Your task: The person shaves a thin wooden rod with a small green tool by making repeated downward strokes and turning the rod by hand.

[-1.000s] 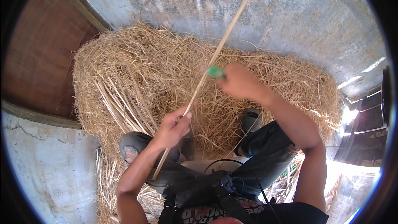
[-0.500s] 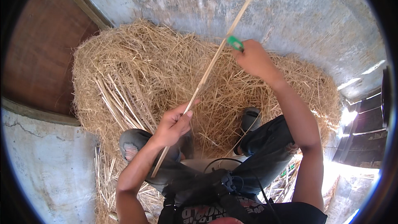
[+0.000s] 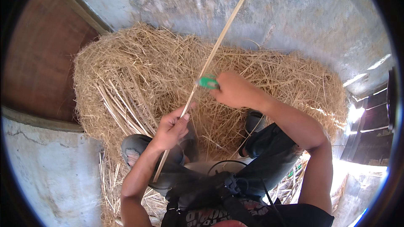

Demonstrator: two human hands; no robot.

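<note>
A long, thin, pale bamboo strip [image 3: 225, 31] slants from over my left thigh up toward the far wall. My left hand [image 3: 171, 129] is closed round its lower part, with the thumb along the strip. My right hand [image 3: 231, 89] grips a small green tool [image 3: 208, 82]. The tool's tip meets the strip, or is very near it, a little above my left hand; the exact shape of that tip is blurred. Several more pale strips [image 3: 122, 107] lie in a loose bundle on the straw, left of my left hand.
A heap of dry straw [image 3: 139, 54] spreads before my legs against a curved, stained grey wall [image 3: 181, 6]. At the left is a brown panel [image 3: 46, 59] with a wooden frame. Dark slats [image 3: 370, 122] let bright light in at the right. Loose strips [image 3: 110, 180] lie at lower left.
My right hand and the green tool have come down along the strip, toward my left hand. The strip's upper end has shifted slightly left; my left hand has barely moved.
</note>
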